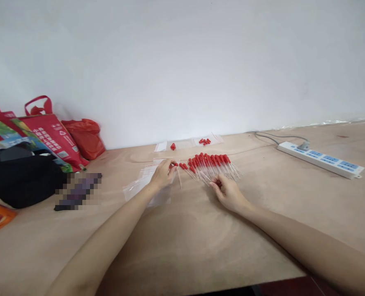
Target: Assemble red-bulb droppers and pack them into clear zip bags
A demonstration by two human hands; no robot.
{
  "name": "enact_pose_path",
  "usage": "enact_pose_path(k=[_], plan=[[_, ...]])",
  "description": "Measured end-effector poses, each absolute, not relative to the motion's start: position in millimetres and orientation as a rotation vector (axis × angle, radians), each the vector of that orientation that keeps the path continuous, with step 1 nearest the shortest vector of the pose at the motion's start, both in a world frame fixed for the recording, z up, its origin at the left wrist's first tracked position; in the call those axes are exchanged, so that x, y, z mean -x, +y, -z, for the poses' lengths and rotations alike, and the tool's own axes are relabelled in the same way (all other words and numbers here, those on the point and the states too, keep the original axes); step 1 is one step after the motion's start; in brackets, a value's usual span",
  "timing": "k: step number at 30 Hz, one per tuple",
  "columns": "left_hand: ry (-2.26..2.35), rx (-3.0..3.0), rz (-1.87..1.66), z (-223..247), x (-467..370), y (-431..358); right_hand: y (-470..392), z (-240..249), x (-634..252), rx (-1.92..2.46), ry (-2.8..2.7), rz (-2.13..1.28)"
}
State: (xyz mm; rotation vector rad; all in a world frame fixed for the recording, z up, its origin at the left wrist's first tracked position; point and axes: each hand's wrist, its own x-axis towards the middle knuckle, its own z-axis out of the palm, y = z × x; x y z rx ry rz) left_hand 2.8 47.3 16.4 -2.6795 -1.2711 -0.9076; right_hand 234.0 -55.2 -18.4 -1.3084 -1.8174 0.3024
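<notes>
My left hand (164, 174) is closed in a pinch at the red head of a thin pale stick (179, 179), which points down toward the table. To its right, a row of several red-headed sticks (213, 162) lies with the heads toward the wall and the pale ends toward me. At the near edge of that row my right hand (230, 195) is closed, thumb and finger together at the pale end of a stick. Clear zip bags (144, 181) lie partly under my left hand and wrist.
Behind the row are more clear bags (185, 144) with loose red pieces (204, 142) on them. A white power strip (321, 159) with a grey cable lies right. Shopping bags (51, 135), a black bag (22, 176) and a blurred-out dark item (79, 191) are left.
</notes>
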Motion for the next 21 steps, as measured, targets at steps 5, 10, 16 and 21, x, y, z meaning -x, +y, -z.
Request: enact_pose_path(k=[5,10,16,21], plan=[[-1.387,2.811,1.597,-11.5,-6.1,-8.8,-55.4,18.2,-226.2,1.248,-1.957,-0.209],[-1.710,2.899,1.958,-0.9,-11.5,-38.4,-63.7,13.6,-222.0,1.214,-2.125,-0.125],[-1.821,2.934,1.959,2.2,-14.9,-38.9,-68.1,9.8,-219.0,1.191,-2.188,-0.126],[-1.766,2.893,1.933,2.2,-12.9,-40.0,-69.7,9.5,-215.4,1.166,-2.197,-0.137]])
